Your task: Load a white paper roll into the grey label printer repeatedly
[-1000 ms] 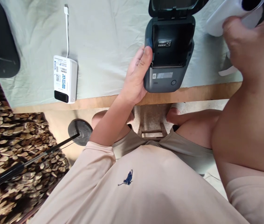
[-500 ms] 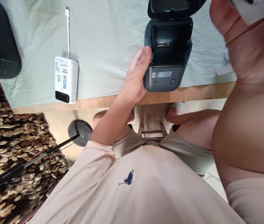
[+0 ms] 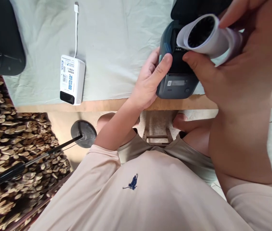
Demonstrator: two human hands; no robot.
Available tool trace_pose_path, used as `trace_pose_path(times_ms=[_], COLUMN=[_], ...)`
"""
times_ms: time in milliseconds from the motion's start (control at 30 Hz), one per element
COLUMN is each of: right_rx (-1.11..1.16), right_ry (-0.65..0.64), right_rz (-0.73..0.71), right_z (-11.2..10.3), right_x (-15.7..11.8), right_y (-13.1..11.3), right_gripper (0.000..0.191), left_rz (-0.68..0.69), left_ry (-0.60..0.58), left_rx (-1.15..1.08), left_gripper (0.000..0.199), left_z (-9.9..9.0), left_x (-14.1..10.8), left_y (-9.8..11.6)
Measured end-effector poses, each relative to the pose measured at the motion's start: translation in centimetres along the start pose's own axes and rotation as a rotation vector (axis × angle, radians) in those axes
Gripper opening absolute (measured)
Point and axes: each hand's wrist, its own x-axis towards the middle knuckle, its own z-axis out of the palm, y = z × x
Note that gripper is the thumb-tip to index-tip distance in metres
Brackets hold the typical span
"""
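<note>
A dark label printer (image 3: 177, 89) with its lid (image 3: 193, 9) raised lies near the table's front edge. My left hand (image 3: 150, 77) grips its left side, thumb on the rim of the open compartment. Over that compartment, my right hand (image 3: 224, 64) pinches a white paper roll (image 3: 212, 40) between thumb and fingers. The roll's dark core hole faces left, and a loose curl of paper hangs on its right side. The roll covers part of the compartment, so I cannot tell whether it touches the inside.
On the left of the cloth-covered table (image 3: 111, 57) lies a white power bank (image 3: 72, 80) with a short cable. A black case (image 3: 1, 38) stands at the far left. Below are a black stand base (image 3: 83, 134) with its pole and stacked firewood (image 3: 18, 144).
My right hand has swung in from the upper right with the paper roll, now over the printer. The printer, still in my left hand, appears slightly further right in view.
</note>
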Motion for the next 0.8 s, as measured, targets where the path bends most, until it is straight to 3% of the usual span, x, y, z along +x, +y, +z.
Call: trace_pose_path(times_ms=[100, 167, 333, 567, 800], right_rx=[-0.324, -0.469, -0.449, -0.385, -0.309], right_ry=[0.072, 0.082, 0.021, 0.019, 0.061], right_rz=[-0.426, -0.591, -0.617, -0.723, -0.878], right_z=[-0.1, 0.0, 0.4, 0.3, 1.1], right_x=[0.2, 0.5, 1.0, 1.2, 1.2], right_y=[0.0, 0.2, 0.9, 1.6, 1.9], right_gripper=[0.037, 0.037, 0.032, 0.024, 0.025], left_rz=[-0.018, -0.016, 0.006, 0.010, 0.007], left_ry=[0.041, 0.018, -0.063, -0.040, -0.104], left_rx=[-0.051, -0.052, 0.059, -0.091, -0.163], left_gripper=[0.021, 0.017, 0.017, 0.023, 0.028], left_z=[0.0, -0.1, -0.2, -0.1, -0.6], left_x=[-0.1, -0.1, -0.1, 0.0, 0.2], left_y=[0.0, 0.1, 0.4, 0.1, 0.2])
